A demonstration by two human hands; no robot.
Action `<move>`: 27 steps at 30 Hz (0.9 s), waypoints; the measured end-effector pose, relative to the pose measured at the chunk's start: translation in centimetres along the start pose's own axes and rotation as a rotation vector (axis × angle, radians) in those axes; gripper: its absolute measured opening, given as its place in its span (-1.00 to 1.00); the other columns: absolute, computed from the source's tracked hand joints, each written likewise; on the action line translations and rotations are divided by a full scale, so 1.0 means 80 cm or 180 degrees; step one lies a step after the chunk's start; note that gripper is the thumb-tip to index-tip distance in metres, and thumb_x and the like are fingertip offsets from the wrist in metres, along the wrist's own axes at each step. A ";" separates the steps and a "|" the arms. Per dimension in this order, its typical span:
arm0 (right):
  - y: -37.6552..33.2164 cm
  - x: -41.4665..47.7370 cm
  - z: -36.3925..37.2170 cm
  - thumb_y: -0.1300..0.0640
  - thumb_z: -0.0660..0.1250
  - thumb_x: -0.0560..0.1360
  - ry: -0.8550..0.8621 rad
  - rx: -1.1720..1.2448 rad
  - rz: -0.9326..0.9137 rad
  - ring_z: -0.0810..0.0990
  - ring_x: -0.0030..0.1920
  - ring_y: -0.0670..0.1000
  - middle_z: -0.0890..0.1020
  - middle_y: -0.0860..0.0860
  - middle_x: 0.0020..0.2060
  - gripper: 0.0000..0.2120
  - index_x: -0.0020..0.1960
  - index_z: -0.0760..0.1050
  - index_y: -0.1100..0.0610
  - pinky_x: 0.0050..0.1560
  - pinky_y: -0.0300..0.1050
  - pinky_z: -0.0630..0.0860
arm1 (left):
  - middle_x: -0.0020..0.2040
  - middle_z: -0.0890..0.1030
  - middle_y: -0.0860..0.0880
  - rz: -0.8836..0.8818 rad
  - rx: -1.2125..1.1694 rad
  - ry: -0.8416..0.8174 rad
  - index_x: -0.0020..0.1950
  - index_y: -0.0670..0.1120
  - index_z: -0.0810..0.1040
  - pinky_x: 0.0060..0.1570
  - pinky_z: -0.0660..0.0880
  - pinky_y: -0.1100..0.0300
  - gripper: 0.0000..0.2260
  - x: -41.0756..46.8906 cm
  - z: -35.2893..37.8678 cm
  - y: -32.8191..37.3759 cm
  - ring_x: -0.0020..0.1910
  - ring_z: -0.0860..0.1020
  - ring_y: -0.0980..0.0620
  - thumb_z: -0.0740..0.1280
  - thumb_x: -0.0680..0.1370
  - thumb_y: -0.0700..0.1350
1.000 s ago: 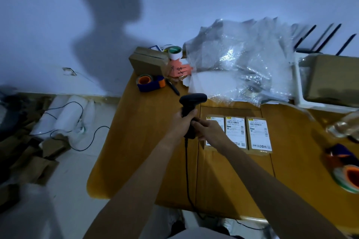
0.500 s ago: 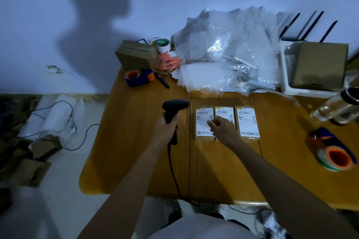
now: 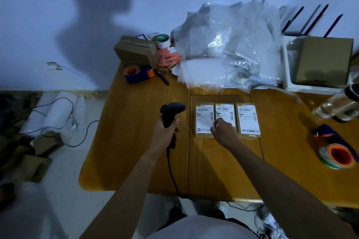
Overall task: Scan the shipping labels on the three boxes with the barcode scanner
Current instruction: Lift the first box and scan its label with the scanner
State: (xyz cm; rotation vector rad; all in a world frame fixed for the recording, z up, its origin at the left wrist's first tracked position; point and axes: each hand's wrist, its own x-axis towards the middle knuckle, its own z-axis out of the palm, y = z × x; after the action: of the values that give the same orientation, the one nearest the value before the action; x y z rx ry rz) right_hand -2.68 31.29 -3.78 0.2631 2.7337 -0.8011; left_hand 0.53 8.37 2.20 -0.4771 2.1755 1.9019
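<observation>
**Head view: scanner in our left grip, right fingers on the middle label**

Head camera looks down on our two hands over the wooden worktop. Our left hand is wrapped tight around the handle of the black barcode scanner, holding it upright with its head aimed to the right, toward the boxes; a small green light glows on top of the head. The scanner's black cable drops from the handle base and runs over the near edge of the worktop.

Our right hand rests on the middle box, fingers loosely curled, fingertips touching the lower part of its white shipping label, near the seam with the left box. We grip nothing with it. The right box lies touching the middle one, so the three brown boxes sit in a tight row just right of the scanner, labels facing up. The right label shows large print at its bottom edge.

Farther back, a heap of clear bubble wrap covers the rear of the worktop. To its left stand a cardboard carton, a roll of tape with a green core, a pink note, a blue tape dispenser with an orange core and a black pen. At the far right we see a white tray holding another brown carton, a clear bottle on its side, and a second tape dispenser near the edge.
</observation>
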 end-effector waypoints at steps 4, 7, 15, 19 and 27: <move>-0.007 0.006 0.000 0.05 0.29 0.59 0.0077 -0.0169 0.0088 0.60 -0.24 0.06 0.62 0.04 -0.16 -0.85 0.08 0.46 0.12 -0.38 -0.13 0.41 | -0.19 0.63 -0.13 0.0017 0.0023 -0.0027 0.12 0.01 0.49 -0.32 0.57 0.12 -0.89 -0.002 -0.002 -0.003 -0.40 0.56 -0.01 0.39 0.64 -0.07; -0.010 0.012 0.001 0.05 0.31 0.57 0.0070 -0.0180 0.0111 0.61 -0.22 0.09 0.64 0.09 -0.12 -0.82 0.06 0.48 0.15 -0.36 -0.12 0.43 | -0.21 0.60 -0.13 -0.0024 0.0041 0.0023 0.17 -0.05 0.48 -0.34 0.57 0.14 -0.83 -0.001 -0.002 -0.005 -0.43 0.55 0.00 0.39 0.63 -0.09; -0.020 0.016 0.011 0.00 0.42 0.53 -0.0026 -0.0249 0.0030 0.68 -0.06 0.17 0.66 0.12 -0.02 -0.68 0.14 0.44 0.17 -0.25 -0.01 0.57 | -0.27 0.51 -0.12 -0.0149 0.0034 0.0071 0.23 -0.16 0.44 -0.37 0.56 0.10 -0.77 0.004 -0.015 -0.010 -0.46 0.52 0.00 0.39 0.63 -0.12; -0.031 0.019 0.018 0.00 0.43 0.52 -0.0057 -0.0201 -0.0063 0.66 -0.02 0.18 0.66 0.14 0.00 -0.68 0.11 0.44 0.18 -0.20 0.03 0.55 | -0.29 0.52 -0.14 -0.0216 0.0087 0.0136 0.17 -0.19 0.46 -0.44 0.54 0.16 -0.78 0.007 -0.018 -0.013 -0.51 0.52 0.02 0.39 0.63 -0.10; -0.051 0.034 0.050 -0.22 0.40 0.51 -0.0783 0.0185 0.0391 0.59 0.23 0.22 0.56 0.18 0.27 -0.33 0.38 0.38 0.25 0.09 0.08 0.58 | -0.30 0.52 -0.13 -0.0316 0.0005 0.0241 0.17 -0.17 0.46 -0.42 0.54 0.11 -0.78 0.010 -0.028 -0.022 -0.50 0.52 -0.02 0.40 0.62 -0.11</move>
State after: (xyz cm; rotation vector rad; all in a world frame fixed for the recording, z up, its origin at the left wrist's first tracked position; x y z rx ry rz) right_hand -5.42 25.96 -5.85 0.3188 2.4433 -0.8212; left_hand 0.59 5.90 0.63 -0.6541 2.1560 1.8584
